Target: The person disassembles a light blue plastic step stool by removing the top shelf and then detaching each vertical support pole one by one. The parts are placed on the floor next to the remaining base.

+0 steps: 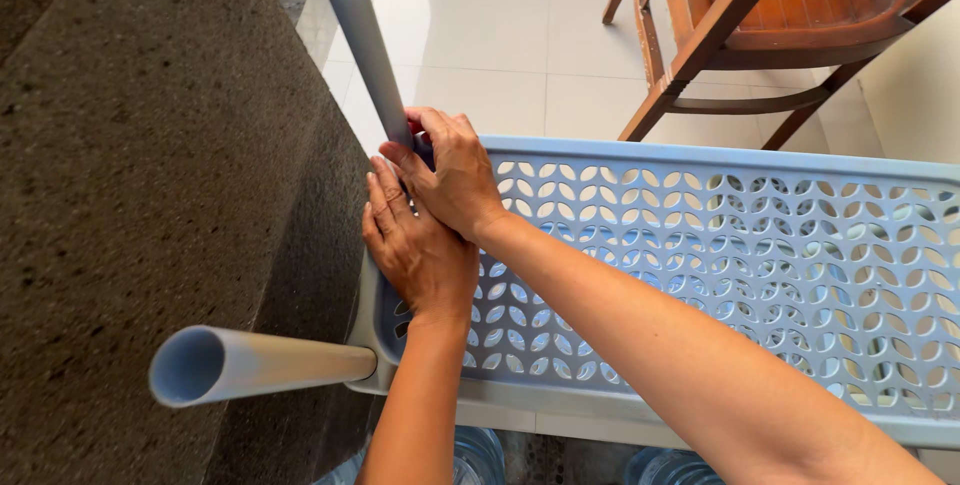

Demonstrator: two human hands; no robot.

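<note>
Pale blue-grey plastic throughout: a perforated shelf panel [720, 265] with leaf-shaped cut-outs, lying flat and running off the right edge of view, with two tubes of the same colour socketed into its left-hand corners.

Far-corner tube [362, 40]: long axis rises from the far left corner of the shelf panel, up and slightly left towards the camera's top edge; open end visible at top. Its base sits directly under the fingers of both hands.

Right hand [455, 177]: nearer of the two to the tube, fingers curled and closed around its base where it meets the corner socket. Forearm crosses diagonally over the panel from lower right.

Left hand [415, 250]: just behind and touching the right, palm down, fingers together and pressed flat on the panel's corner beside the tube; not wrapped around anything that I can see.

Near-corner tube [250, 363]: seated in the near left corner, open mouth pointing at the camera; well apart from both hands, untouched.

Surroundings: rough dark stone wall [140, 195] close along the panel's left end. Glossy white floor tiles [500, 45] beyond. Wooden chair [760, 25] at top right. Clear water bottles [480, 455] partly visible below the panel's near edge.
</note>
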